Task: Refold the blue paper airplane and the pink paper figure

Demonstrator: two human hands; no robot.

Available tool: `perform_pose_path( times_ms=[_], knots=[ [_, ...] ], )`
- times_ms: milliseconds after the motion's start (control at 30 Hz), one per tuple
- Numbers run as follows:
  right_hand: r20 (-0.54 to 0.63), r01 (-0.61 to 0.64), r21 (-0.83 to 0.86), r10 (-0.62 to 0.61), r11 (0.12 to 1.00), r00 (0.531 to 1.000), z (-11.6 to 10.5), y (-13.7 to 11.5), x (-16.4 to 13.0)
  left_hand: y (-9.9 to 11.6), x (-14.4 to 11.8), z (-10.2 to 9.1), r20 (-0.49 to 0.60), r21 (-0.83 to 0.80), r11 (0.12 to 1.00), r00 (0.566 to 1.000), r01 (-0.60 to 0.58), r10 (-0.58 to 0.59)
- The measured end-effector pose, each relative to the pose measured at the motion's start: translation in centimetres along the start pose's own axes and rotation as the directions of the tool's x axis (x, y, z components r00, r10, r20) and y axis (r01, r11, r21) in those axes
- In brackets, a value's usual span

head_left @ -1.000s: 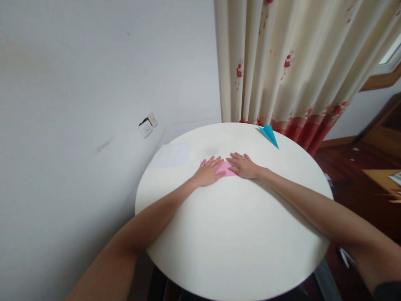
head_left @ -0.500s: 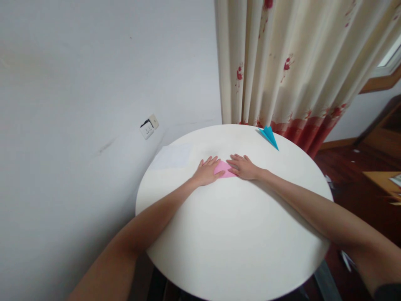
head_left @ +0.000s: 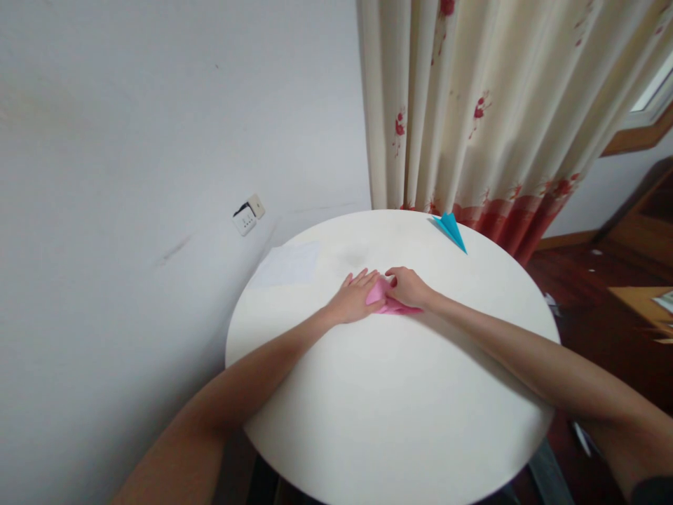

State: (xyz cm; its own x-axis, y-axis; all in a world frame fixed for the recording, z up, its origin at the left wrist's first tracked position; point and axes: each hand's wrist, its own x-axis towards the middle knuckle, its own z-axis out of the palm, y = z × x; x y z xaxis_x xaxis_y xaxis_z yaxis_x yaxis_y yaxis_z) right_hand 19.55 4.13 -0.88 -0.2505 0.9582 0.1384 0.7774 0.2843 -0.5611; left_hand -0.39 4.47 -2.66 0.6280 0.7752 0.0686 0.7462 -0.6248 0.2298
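A piece of folded pink paper lies on the round white table between my hands. My left hand rests flat over its left part, fingers stretched out and thumb across the paper. From the right, my right hand bends over the sheet with its fingers curled and thumb and forefinger drawn together at the paper. Part of the sheet's lower right edge shows beneath that wrist. The fingertips are too small to make out fully.
A blue folded paper plane lies near the table's far right rim. White paper sheets lie at the far left. Behind stand a wall with a socket and a patterned curtain.
My right hand has gone from lying flat to curled at the paper. The pink paper has shifted slightly toward me, with more showing under my right wrist. My left hand stays flat.
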Motion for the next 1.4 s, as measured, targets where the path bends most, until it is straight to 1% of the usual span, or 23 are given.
perform_pose_path(
  times_ms=[100,200,267,333,367,400,433,467,500,533,567,633,700,767,833,933,1033,1133,1200,1267,1300,1333,1400],
  knots=[
    [0.016,-0.070,0.068,0.069,0.995,0.997,0.4,0.6,0.6,0.2,-0.1,-0.2,-0.006,-0.013,1.000,1.000,-0.026,0.026],
    [0.043,-0.077,0.148,0.072,0.986,0.997,0.7,1.0,1.2,0.2,-0.1,-0.2,-0.035,-0.040,0.998,0.998,-0.047,0.045],
    [0.035,-0.072,0.270,0.065,0.960,0.997,0.7,1.1,1.4,0.0,0.1,-0.2,-0.093,-0.070,0.997,0.995,-0.044,0.037],
    [0.010,-0.077,0.435,0.081,0.897,0.997,0.7,1.2,1.5,-0.7,0.4,-0.2,-0.210,-0.122,0.992,0.978,-0.028,0.002],
    [-0.003,-0.085,0.512,0.100,0.855,0.995,0.6,1.3,1.6,-1.1,0.7,-0.3,-0.290,-0.161,0.987,0.957,-0.017,-0.031],
    [-0.014,-0.093,0.577,0.123,0.812,0.992,0.5,1.4,1.6,-1.6,0.9,-0.4,-0.373,-0.212,0.977,0.925,-0.006,-0.075],
    [-0.024,-0.098,0.630,0.146,0.770,0.989,0.4,1.5,1.6,-2.1,1.0,-0.5,-0.449,-0.274,0.962,0.884,0.006,-0.133],
    [-0.033,-0.103,0.670,0.169,0.735,0.985,0.3,1.7,1.7,-2.6,1.2,-0.7,-0.499,-0.347,0.938,0.844,0.015,-0.198],
    [-0.042,-0.106,0.701,0.189,0.705,0.981,0.2,1.8,1.7,-3.0,1.2,-0.8,-0.516,-0.427,0.904,0.817,0.017,-0.258],
    [-0.047,-0.107,0.725,0.204,0.681,0.978,0.1,1.9,1.8,-3.3,1.3,-1.0,-0.505,-0.507,0.862,0.805,0.013,-0.310],
    [-0.051,-0.106,0.744,0.215,0.660,0.975,0.1,2.0,1.8,-3.5,1.2,-1.1,-0.479,-0.580,0.814,0.807,0.004,-0.345],
    [-0.059,-0.101,0.774,0.230,0.625,0.971,0.0,2.1,1.8,-3.5,1.1,-1.4,-0.421,-0.693,0.721,0.824,-0.023,-0.378],
    [-0.073,-0.092,0.796,0.245,0.599,0.967,0.0,2.1,1.9,-3.1,0.9,-1.5,-0.396,-0.756,0.653,0.831,-0.052,-0.392],
    [-0.089,-0.076,0.809,0.248,0.584,0.965,0.0,2.1,1.9,-2.7,0.9,-1.7,-0.384,-0.785,0.617,0.831,-0.064,-0.403],
    [-0.105,-0.055,0.816,0.241,0.576,0.965,0.0,2.0,1.8,-2.4,0.9,-1.8,-0.382,-0.785,0.617,0.827,-0.055,-0.413],
    [-0.127,-0.031,0.829,0.242,0.558,0.962,0.1,2.0,1.9,-2.2,1.1,-2.1,-0.405,-0.752,0.658,0.820,-0.047,-0.404],
    [-0.163,0.004,0.849,0.254,0.528,0.953,0.4,2.0,2.0,-2.2,1.0,-2.2,-0.389,-0.727,0.685,0.846,-0.039,-0.365],
    [-0.211,0.058,0.874,0.268,0.482,0.940,1.0,2.1,2.2,-2.2,0.8,-2.2,-0.351,-0.666,0.746,0.874,0.020,-0.336],
    [-0.235,0.086,0.879,0.269,0.469,0.934,1.3,2.2,2.3,-2.2,0.7,-2.2,-0.361,-0.602,0.797,0.872,0.052,-0.329],
    [-0.258,0.101,0.866,0.266,0.490,0.929,1.4,2.2,2.3,-2.1,0.6,-2.3,-0.382,-0.575,0.817,0.870,0.042,-0.313],
    [-0.269,0.104,0.856,0.265,0.507,0.926,1.3,2.2,2.3,-2.1,0.5,-2.4,-0.366,-0.586,0.810,0.882,0.031,-0.299],
    [-0.280,0.107,0.843,0.260,0.527,0.924,1.2,2.1,2.2,-2.1,0.5,-2.4,-0.324,-0.609,0.793,0.904,0.027,-0.279],
    [-0.296,0.124,0.812,0.219,0.570,0.930,0.8,2.0,2.1,-2.1,0.3,-2.6,-0.183,-0.668,0.742,0.956,0.050,-0.229]
  ],
)
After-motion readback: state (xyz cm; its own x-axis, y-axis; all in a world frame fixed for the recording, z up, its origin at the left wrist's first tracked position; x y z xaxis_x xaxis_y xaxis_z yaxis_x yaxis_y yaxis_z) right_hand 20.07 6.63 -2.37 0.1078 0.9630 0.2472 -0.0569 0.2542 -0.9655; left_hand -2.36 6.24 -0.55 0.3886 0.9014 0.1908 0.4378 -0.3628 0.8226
